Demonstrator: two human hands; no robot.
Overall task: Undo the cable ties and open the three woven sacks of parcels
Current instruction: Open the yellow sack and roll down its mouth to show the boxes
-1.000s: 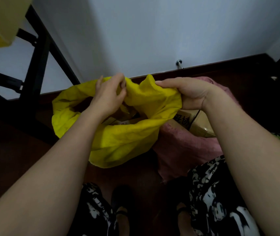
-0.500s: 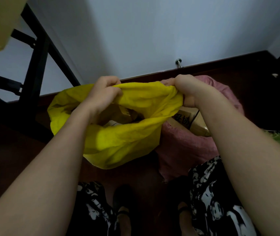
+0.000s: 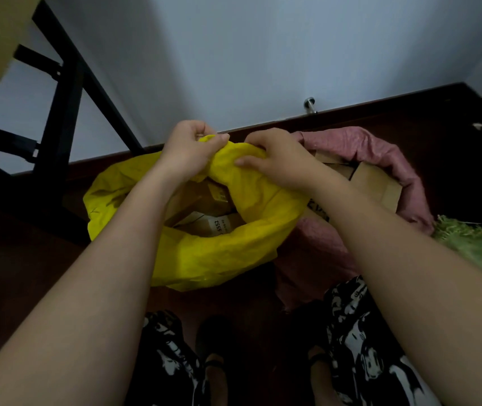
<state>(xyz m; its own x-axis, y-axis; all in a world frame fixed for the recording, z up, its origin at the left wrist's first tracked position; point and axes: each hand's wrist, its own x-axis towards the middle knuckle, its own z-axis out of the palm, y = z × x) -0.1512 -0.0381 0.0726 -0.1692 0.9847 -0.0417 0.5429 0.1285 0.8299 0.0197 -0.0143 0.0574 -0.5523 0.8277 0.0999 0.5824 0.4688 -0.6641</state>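
A yellow woven sack (image 3: 219,256) stands open on the dark floor in front of me, with brown parcels (image 3: 201,206) showing inside. My left hand (image 3: 188,150) grips the far rim of the yellow sack. My right hand (image 3: 274,156) grips the same rim just to the right, the two hands close together. Behind and to the right sits a pink woven sack (image 3: 392,159), open, with cardboard boxes (image 3: 374,186) in it. At the right edge a green woven sack (image 3: 480,244) is partly in view. No cable tie is visible.
A black metal frame (image 3: 66,92) stands at the left against the white wall (image 3: 263,54). A metal door stop (image 3: 310,104) sits at the dark skirting board. My patterned clothing (image 3: 365,347) and feet are below, close to the sacks.
Both hands have come together at the far rim of the yellow sack, bunching the cloth between them. The sack's mouth now gapes wider toward me, showing the parcels.
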